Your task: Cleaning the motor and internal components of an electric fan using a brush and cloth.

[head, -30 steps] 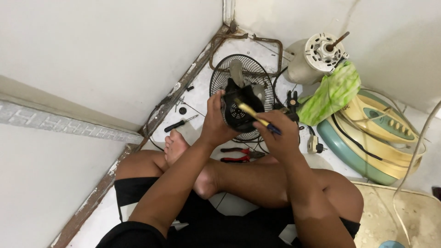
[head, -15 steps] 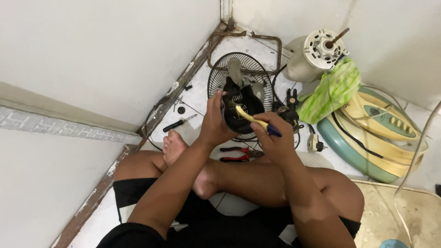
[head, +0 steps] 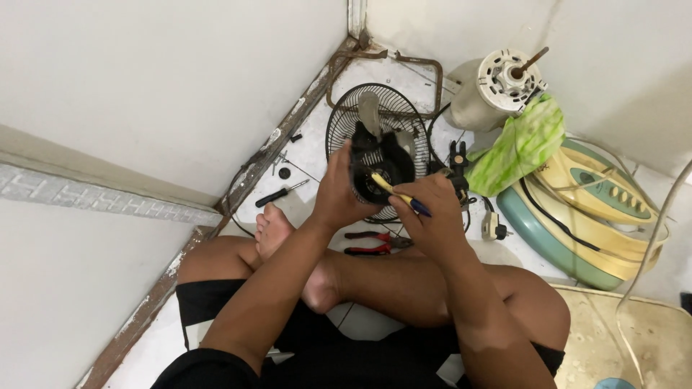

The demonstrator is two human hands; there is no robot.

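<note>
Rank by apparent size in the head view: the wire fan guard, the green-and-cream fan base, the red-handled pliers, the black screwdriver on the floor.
1. Green-and-cream fan base
2. Wire fan guard, partly hidden by the hands
3. Red-handled pliers and black screwdriver: look about alike, so unranked.

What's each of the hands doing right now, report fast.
Left hand: closed around the black plastic fan motor housing.
Right hand: closed on the yellow-and-blue-handled screwdriver.

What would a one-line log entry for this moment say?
left hand: grips black fan housing | right hand: holds yellow-handled screwdriver, tip in housing | under them: wire fan guard, red pliers
</note>
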